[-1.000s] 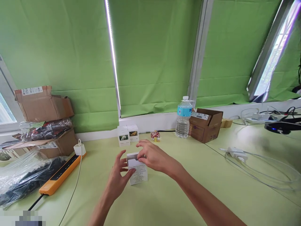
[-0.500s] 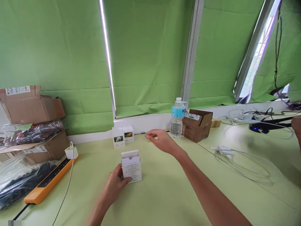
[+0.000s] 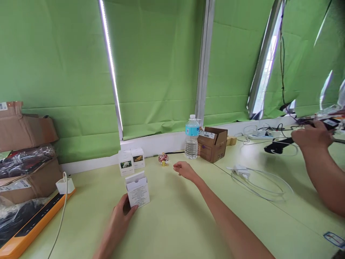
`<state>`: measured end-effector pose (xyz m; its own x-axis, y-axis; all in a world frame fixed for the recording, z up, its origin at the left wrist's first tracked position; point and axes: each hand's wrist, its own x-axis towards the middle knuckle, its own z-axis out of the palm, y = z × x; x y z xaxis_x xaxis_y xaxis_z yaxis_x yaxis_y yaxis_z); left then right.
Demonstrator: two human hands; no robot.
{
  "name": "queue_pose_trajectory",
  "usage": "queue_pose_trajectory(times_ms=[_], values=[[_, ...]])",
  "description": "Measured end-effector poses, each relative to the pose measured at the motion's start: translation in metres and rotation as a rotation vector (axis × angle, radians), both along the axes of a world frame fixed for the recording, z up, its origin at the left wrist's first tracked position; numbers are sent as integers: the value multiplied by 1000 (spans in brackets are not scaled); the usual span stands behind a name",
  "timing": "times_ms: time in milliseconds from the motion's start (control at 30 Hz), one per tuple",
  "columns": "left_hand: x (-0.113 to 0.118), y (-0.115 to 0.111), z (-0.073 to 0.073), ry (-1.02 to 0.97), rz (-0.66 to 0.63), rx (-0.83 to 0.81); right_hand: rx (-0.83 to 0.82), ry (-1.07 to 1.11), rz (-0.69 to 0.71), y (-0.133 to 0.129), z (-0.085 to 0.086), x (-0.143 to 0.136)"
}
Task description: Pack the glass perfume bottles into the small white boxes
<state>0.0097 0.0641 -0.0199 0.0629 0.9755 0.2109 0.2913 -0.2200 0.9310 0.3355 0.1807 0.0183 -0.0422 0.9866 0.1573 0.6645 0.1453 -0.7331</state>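
My left hand (image 3: 122, 212) grips the lower left side of an upright white box (image 3: 138, 194) with its top flap raised and small print on its front. My right hand (image 3: 183, 169) hovers over the table to the right of a small red and gold ornament (image 3: 163, 158); its fingers are bent close together, and whether anything is between them is too small to tell. A tiny gold piece (image 3: 163, 163) lies in front of the ornament. Two white boxes with flower pictures, one with white flowers (image 3: 125, 164) and one with yellow (image 3: 138, 158), stand by the wall.
Behind my right hand stand a water bottle (image 3: 191, 138) and an open cardboard box (image 3: 212, 144). An orange power strip (image 3: 37, 223) and stacked cartons (image 3: 29, 131) are at left. White cables (image 3: 242, 172) lie at right, near another person's hand (image 3: 314, 136) holding a dark object.
The view has swung to the right. My right hand has drawn back to the right, uncovering the ornament. My left hand still grips the white box. More of the other person's arm shows.
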Motion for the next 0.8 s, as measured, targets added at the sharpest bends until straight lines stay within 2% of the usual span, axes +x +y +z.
queue_pose_trajectory(times_ms=[133,267,367,633,800], values=[[-3,1,-1,33,14,-10,5,4,-75,14,-17,0],[-4,6,-4,29,-1,-27,81,-12,-110,37,-19,-9],[-4,9,-6,38,-15,-29,130,-14,-144,56,-19,-22],[-5,12,-8,54,-30,-25,207,34,-347,94,-31,-74],[-5,11,-6,51,-13,-9,240,70,-411,109,-41,-83]])
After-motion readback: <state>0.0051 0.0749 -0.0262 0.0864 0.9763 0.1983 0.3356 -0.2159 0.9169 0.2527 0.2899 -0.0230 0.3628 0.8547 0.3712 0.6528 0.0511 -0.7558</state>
